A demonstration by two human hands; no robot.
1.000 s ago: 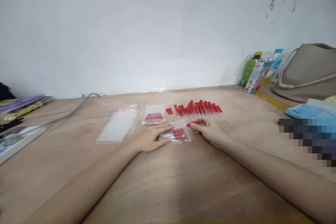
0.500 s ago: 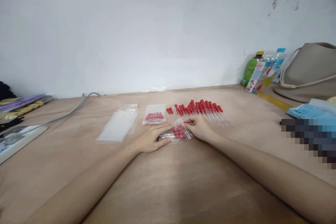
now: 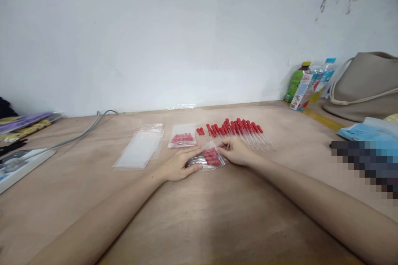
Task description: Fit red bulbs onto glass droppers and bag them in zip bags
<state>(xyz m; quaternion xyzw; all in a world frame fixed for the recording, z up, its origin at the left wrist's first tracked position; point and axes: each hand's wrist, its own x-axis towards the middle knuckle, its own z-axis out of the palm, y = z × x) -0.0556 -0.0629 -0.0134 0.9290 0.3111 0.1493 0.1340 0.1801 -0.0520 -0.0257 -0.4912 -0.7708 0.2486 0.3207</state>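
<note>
In front of me lies a clear zip bag (image 3: 202,165) with several red-bulbed droppers (image 3: 212,157) in it, their tubes pointing left and bulbs right. My left hand (image 3: 178,165) grips the bag's left end, thumb on the near side and fingers on the far side. With thumb and fingertips, my right hand (image 3: 238,150) pinches the bag's right end by the opening. Just beyond that hand is a heap of loose glass droppers (image 3: 239,126) with red bulbs. A filled bag (image 3: 183,136) of droppers sits behind my left hand.
Flat clear zip bags (image 3: 137,149) are stacked on the left of the wooden table (image 3: 174,219). A grey cable (image 3: 83,132) runs to a white power strip (image 3: 27,165). Bottles (image 3: 301,87), a grey drawstring bag (image 3: 367,83) and a blue packet (image 3: 367,134) stand on the right.
My right hand has shifted slightly at the bag's mouth. The red bulbs inside now show more fully, near the opening. My left hand stays on the bag.
</note>
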